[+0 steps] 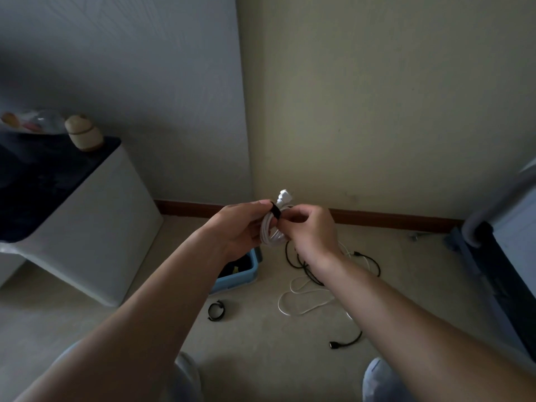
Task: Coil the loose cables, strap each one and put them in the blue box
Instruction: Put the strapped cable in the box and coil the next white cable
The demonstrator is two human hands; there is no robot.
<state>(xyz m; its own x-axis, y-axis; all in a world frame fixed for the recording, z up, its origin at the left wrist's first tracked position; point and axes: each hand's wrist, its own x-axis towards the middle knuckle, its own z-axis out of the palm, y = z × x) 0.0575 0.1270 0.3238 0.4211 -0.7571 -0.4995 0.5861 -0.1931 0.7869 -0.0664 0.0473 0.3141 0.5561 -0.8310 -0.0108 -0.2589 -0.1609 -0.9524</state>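
1. Far on the left stood a white cabinet [95, 227] with a dark top. A small wooden jar [84, 132] sat on it.
2. The left hand [243, 224] was held up over the floor. Its fingers were curled round the side of a white cable coil [269, 235]. Its thumb pressed on the black strap [274, 213] near the top of the coil.
3. Under that hand, down on the floor, was the blue box [240, 281]. It was open, with something small and yellow inside. I could not tell what else it held.
4. Near the box lay a spare black strap [216, 311], curled in a ring and touching nothing.
5. The coil sat between the two hands and touched both. Its white plug [283, 196] poked out at the top.
6. The right hand [310, 227] had its fingers bent in, pinching the other side of the strap.
7. Below the right arm, loose black cables [307, 268] and a thin white cable [304, 300] lay in a messy pile on the floor, well apart from the hands.
8. This looked like the strapping step for this one cable. The next move likely needed the strap end pulled snug and pressed flat. Then the coil had to go down and to the left, into the box.
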